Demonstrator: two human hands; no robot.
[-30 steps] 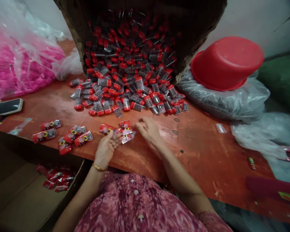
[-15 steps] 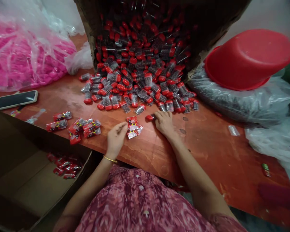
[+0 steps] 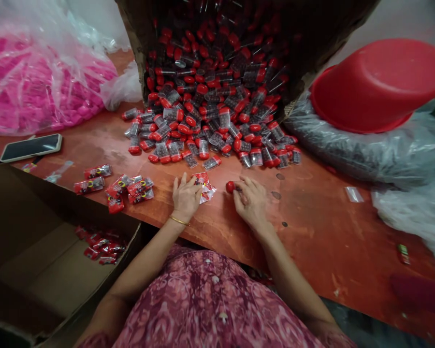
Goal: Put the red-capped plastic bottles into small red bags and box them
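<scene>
My right hand grips a small red-capped clear vial just above the red table. My left hand lies with fingers spread flat on a small stack of red printed plastic sleeves. A heap of the same red-capped vials spills from a tipped cardboard box right behind both hands. To the left lie several vials wrapped in red sleeves.
An open cardboard carton at lower left holds more wrapped vials. A phone and a bag of pink pieces are at far left. A red bowl rests upside down on a grey plastic bag at right.
My right hand reached to the edge of the heap, picked one vial and drew it back toward me. My left hand turned over and now presses flat on the sleeves.
</scene>
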